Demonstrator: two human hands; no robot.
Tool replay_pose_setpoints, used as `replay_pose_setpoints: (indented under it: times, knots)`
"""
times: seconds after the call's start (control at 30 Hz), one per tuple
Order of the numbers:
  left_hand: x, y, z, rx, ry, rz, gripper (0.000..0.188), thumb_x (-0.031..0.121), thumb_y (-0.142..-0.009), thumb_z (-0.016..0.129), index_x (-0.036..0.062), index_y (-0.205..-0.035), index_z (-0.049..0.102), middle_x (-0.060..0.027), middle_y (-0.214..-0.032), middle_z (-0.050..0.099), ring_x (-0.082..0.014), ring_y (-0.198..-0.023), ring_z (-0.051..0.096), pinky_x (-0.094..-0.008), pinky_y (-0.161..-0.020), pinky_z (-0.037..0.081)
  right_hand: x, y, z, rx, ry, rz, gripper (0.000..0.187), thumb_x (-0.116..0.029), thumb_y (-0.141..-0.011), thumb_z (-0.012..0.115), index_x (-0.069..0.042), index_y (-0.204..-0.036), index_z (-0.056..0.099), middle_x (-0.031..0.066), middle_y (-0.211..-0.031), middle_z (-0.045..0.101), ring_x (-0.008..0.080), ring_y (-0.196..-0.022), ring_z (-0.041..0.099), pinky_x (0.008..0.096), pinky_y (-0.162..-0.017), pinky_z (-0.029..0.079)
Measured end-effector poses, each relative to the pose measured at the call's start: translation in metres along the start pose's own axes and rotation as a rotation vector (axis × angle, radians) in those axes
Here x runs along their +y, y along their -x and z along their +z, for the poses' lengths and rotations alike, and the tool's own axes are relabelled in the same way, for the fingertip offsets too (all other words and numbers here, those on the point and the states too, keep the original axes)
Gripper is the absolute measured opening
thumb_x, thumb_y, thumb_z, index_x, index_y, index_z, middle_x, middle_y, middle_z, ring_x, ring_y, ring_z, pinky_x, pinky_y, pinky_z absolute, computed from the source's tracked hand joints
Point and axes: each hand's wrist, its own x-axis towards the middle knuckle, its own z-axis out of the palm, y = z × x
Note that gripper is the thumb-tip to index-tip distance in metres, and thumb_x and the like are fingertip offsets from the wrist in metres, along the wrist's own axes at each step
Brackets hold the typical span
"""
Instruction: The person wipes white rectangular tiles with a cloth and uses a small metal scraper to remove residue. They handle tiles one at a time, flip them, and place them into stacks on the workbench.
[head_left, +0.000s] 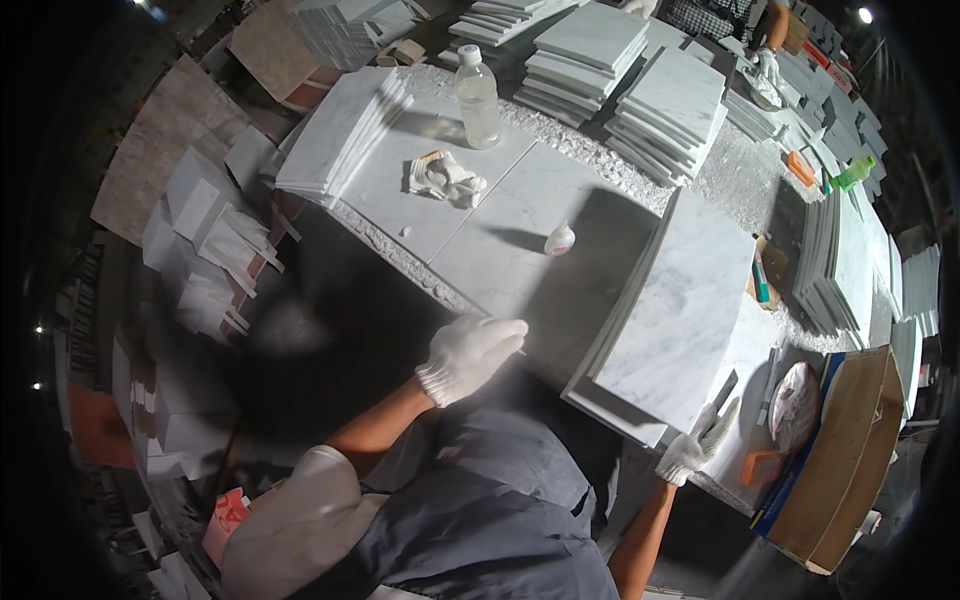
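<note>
My left hand (472, 358), in a white knit glove, is at the near edge of the worktop with its fingers pressed together. A thin sliver shows at its fingertips, too small to name. My right hand (700, 445), gloved too, has its fingers stretched out beside the near right corner of a stack of grey-veined white stone tiles (685, 310); I cannot tell whether it touches them. On the flat slabs (500, 230) before me stand a small white bottle (560, 239) and a clear plastic bottle (478, 105), with a crumpled white glove (447, 180) nearby.
More tile stacks stand at the back (580, 60) and left (340, 135). At right are an open cardboard box (840, 460), an orange block (762, 468), a round white-smeared dish (793, 405) and a green marker (761, 282). Another person's gloved hand (768, 68) works at far right.
</note>
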Motion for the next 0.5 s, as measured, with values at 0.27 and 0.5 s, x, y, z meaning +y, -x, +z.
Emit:
replay_pose_setpoints:
  times: [0.27,0.5]
  knots:
    - [-0.080,-0.071,-0.018,0.047,-0.428,-0.269,0.051,0.030,-0.094,0.066,0.0219,-0.143,0.056,-0.0116,-0.146,0.050,-0.0368,-0.130,0.049,-0.0542,-0.106,0.043,0.001,-0.001,0.000,-0.044,-0.047,0.151,0.052,0.003,-0.103,0.049,0.000,-0.154,0.043,0.0207,-0.146,0.056,0.0191,-0.112,0.061,0.0332,-0.096,0.051]
    - [-0.178,-0.150,-0.041,-0.127,-0.444,-0.452,0.044,0.025,-0.093,0.066,0.0175,-0.136,0.059,-0.0097,-0.130,0.061,-0.0303,-0.122,0.058,-0.0479,-0.101,0.046,-0.005,-0.004,0.004,0.008,0.002,0.078,0.053,0.007,-0.100,0.053,0.003,-0.152,0.046,0.0149,-0.142,0.057,0.0133,-0.099,0.056,0.0271,-0.085,0.049]
